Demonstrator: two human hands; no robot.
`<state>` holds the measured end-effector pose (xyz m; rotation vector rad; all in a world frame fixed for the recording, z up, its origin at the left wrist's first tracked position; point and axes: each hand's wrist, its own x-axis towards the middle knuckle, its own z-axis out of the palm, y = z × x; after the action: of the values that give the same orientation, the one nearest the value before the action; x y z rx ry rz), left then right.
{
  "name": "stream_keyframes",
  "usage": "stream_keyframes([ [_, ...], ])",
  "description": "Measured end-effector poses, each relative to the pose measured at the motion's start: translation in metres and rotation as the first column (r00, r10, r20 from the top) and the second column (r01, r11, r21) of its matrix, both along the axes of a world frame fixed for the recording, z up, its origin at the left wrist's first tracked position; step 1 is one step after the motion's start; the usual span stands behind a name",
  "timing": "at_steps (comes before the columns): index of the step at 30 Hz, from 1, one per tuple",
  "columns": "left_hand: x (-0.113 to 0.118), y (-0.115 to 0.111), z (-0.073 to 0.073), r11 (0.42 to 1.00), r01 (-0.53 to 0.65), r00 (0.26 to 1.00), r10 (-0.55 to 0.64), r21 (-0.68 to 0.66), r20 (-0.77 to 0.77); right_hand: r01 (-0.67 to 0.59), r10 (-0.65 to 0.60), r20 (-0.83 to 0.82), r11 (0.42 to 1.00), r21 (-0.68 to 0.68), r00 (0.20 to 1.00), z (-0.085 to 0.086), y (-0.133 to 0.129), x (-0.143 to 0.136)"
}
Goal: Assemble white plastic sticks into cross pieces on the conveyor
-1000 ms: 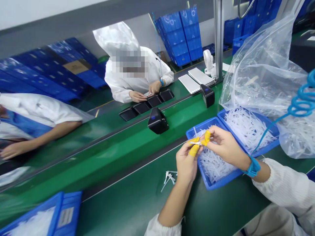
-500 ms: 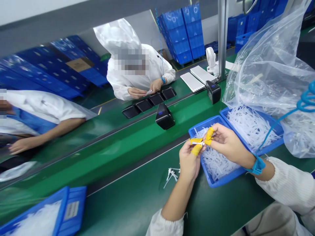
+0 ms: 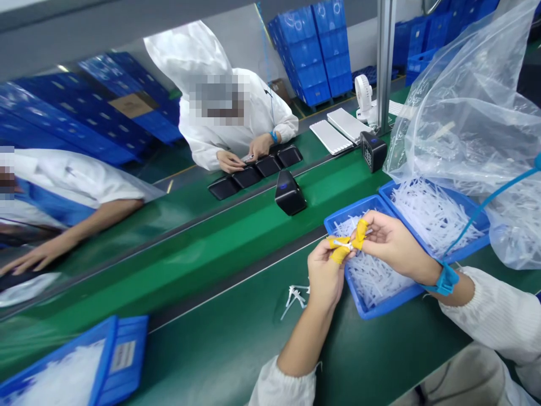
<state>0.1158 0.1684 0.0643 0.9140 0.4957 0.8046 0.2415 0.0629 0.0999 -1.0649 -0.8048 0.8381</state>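
Note:
My left hand (image 3: 327, 273) and my right hand (image 3: 386, 242) meet over the near edge of a blue bin (image 3: 362, 309) of thin white plastic pieces. Yellow covers wrap several fingertips. Between the left fingertips is a small white plastic piece (image 3: 341, 243), and the right fingers pinch its other end. Fingertips hide part of it. A few similar white pieces (image 3: 295, 299) lie on the green table left of my left wrist. A second blue bin (image 3: 469, 251) of white strips adjoins the first.
A clear plastic bag (image 3: 456, 129) bulges at the right, crossed by a blue coiled cord (image 3: 486, 200). Black devices (image 3: 290, 193) stand on the green conveyor (image 3: 190, 242). Another blue bin (image 3: 127, 361) is at lower left. Two people in white work across the belt.
The black devices on the conveyor have shifted slightly right. My hands stay nearly in place, still pinching the white piece. The person at far left has moved a hand left and down.

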Motion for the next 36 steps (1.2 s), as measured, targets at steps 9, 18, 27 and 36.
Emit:
stream_keyframes([
  [9, -0.001, 0.001, 0.004, 0.999, 0.046, 0.999, -0.046, -0.005, 0.001, 0.008, -0.008, 0.007, 1.0, -0.021, 1.0, 0.0, -0.001, 0.0],
  [18, -0.001, 0.002, 0.004, 0.996, 0.083, 0.996, -0.082, 0.019, -0.018, -0.007, 0.008, 0.026, 0.999, -0.033, 1.0, 0.002, -0.002, 0.0],
  [27, -0.005, 0.005, -0.004, 0.99, 0.07, 0.997, -0.066, 0.124, -0.035, -0.053, 0.058, 0.123, 0.998, -0.039, 0.991, 0.003, -0.005, 0.003],
  [36, 0.0, 0.007, 0.0, 0.996, 0.089, 0.996, -0.089, -0.004, -0.008, -0.02, 0.025, 0.067, 0.998, -0.067, 0.997, -0.001, -0.004, 0.001],
])
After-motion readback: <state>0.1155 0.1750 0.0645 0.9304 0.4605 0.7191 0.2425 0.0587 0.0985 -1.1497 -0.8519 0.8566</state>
